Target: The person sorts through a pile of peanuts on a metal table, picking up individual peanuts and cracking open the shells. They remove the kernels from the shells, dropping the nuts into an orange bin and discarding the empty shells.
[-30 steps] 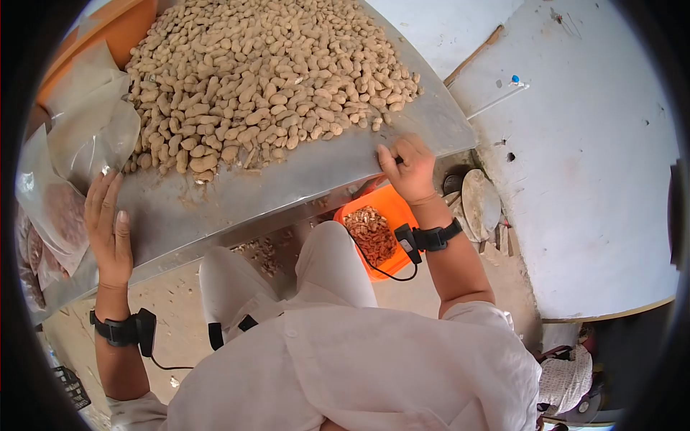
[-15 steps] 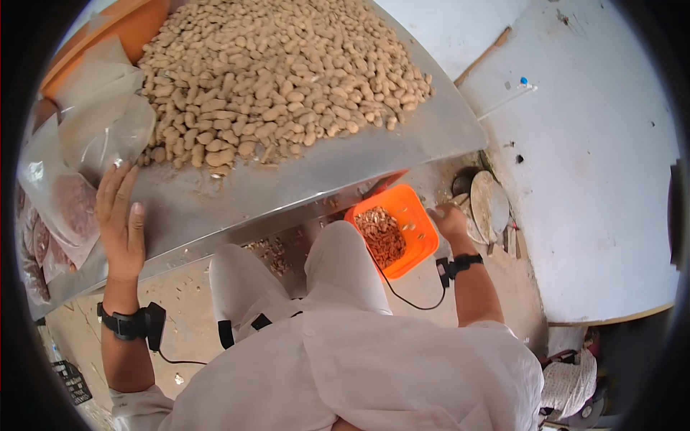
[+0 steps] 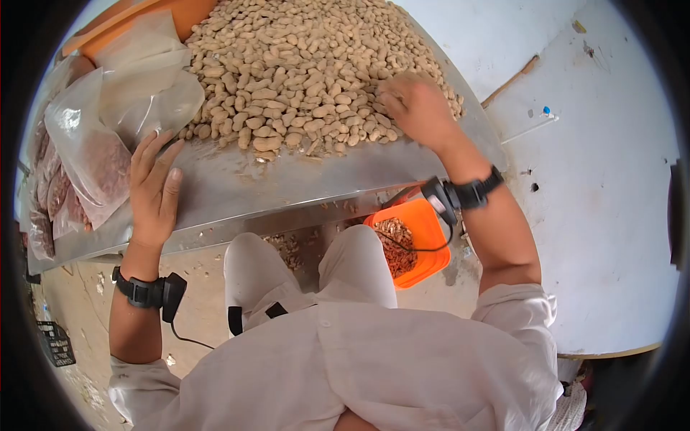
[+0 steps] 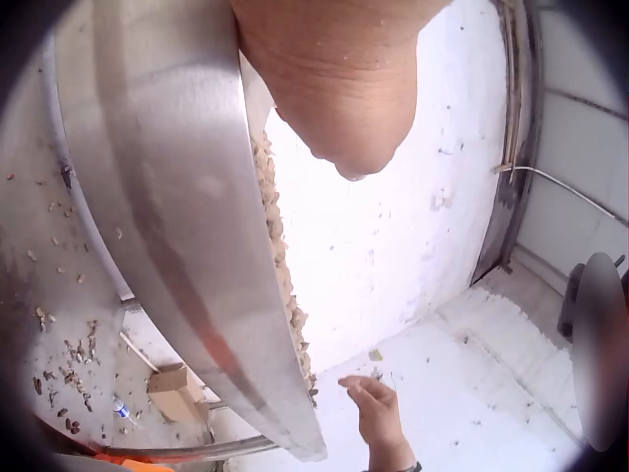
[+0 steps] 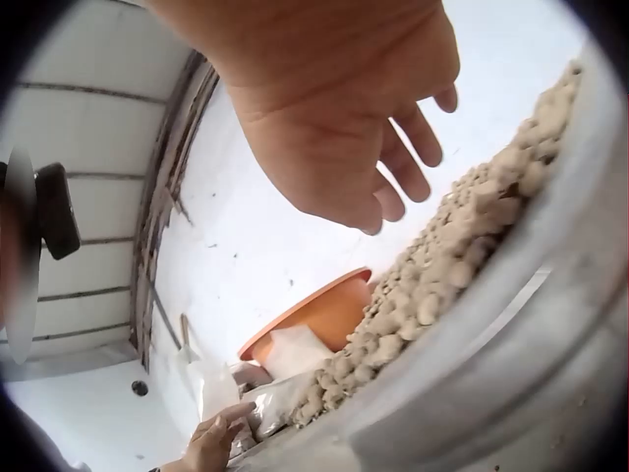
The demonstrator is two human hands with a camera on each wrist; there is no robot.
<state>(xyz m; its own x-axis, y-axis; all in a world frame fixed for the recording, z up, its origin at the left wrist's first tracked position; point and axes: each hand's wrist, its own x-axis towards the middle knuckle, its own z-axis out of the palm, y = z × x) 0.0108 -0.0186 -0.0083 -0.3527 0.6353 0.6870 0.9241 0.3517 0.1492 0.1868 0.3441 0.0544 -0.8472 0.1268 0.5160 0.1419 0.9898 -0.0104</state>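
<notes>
A big heap of unshelled peanuts [image 3: 302, 79] covers much of the metal table [image 3: 237, 183]. My right hand [image 3: 420, 108] hovers over the heap's right side; in the right wrist view its fingers [image 5: 408, 162] hang loosely bent and spread, apart from the peanuts, with nothing seen between them. Flat on the table's left part rests my left hand [image 3: 153, 190], fingers extended. Its fingertips lie right at the edge of the clear plastic bags [image 3: 90, 136], some of which contain reddish kernels.
Below the table edge, by my right knee, stands an orange bin [image 3: 433, 241] partly filled with reddish-brown kernels. An orange basin [image 3: 136, 29] sits behind the bags. A pale wall [image 3: 596, 215] closes off the right side. Shell bits litter the floor [image 3: 201, 287].
My right hand went from the table's edge down beside the orange bin, then up over the peanut heap. My left hand has stayed on the table near the bags.
</notes>
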